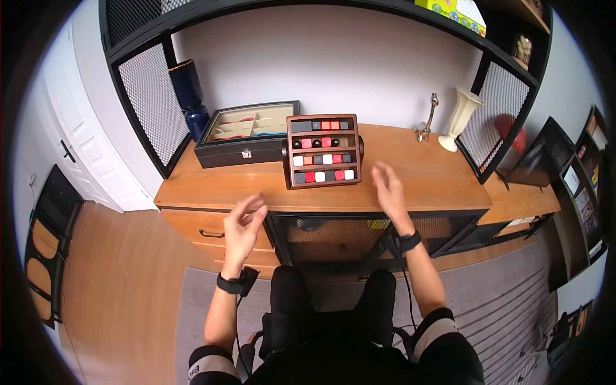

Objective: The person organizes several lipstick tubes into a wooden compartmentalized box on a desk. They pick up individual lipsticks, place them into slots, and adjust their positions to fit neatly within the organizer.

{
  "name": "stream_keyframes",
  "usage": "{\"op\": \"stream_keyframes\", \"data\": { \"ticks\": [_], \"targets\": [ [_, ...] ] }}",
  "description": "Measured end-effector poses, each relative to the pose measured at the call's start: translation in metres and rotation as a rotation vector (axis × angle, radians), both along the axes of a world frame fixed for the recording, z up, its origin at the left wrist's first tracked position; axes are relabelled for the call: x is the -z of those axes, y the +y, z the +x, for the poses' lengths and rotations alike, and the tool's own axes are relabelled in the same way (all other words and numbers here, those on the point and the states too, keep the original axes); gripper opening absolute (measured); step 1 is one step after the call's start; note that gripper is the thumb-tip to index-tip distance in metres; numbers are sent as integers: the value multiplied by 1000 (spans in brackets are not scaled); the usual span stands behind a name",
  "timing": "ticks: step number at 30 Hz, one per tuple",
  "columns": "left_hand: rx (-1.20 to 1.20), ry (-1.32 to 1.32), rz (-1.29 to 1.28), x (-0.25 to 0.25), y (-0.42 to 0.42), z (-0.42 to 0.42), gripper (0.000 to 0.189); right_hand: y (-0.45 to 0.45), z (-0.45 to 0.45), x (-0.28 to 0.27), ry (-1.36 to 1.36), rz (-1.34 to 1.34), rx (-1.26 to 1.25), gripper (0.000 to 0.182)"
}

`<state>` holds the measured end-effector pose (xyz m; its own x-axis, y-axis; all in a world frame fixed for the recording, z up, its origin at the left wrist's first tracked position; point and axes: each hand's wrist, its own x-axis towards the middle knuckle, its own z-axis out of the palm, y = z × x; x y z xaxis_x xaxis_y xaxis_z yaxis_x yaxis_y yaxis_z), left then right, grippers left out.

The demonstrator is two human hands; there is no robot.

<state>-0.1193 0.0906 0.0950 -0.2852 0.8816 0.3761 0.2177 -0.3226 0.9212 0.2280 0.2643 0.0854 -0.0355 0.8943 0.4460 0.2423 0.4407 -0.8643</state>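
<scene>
A dark wooden tiered rack (323,167) stands on the wooden cabinet top (399,159) before me. Its several shelves carry black, red and white cubes. Among them is a shelf mixing pinkish cubes (307,143) with round black balls (316,143); that shelf's right end is bare. My left hand (242,230) hovers at the cabinet's front edge, left of and below the rack, holding nothing, its thumb and fingers apart. To the rack's right is my right hand (391,195), slightly blurred, also with nothing in it. Neither hand touches the rack.
A black display case (240,153) with a glazed lid sits left of the rack, close to it. Dark blue vases (196,122) stand behind the case. Farther right are a metal figurine (426,120) and a cream vase (455,122). Mesh panels (151,96) flank the cabinet top.
</scene>
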Motion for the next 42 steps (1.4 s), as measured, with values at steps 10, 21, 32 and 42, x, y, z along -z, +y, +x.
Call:
{"op": "stream_keyframes", "data": {
  "ticks": [10, 21, 32, 42],
  "targets": [
    [224, 235, -147, -15, 92, 19, 126, -28, -27, 3, -228, 13, -219, 81],
    [410, 90, -37, -13, 103, 40, 120, -27, -25, 20, -188, 232, -64, 78],
    [460, 208, -66, -14, 159, 118, 131, -2, 67, -7, -323, 201, -112, 83],
    [581, 351, -147, -26, 246, 171, 126, 71, 114, -44, -513, -200, -57, 78]
  ]
}}
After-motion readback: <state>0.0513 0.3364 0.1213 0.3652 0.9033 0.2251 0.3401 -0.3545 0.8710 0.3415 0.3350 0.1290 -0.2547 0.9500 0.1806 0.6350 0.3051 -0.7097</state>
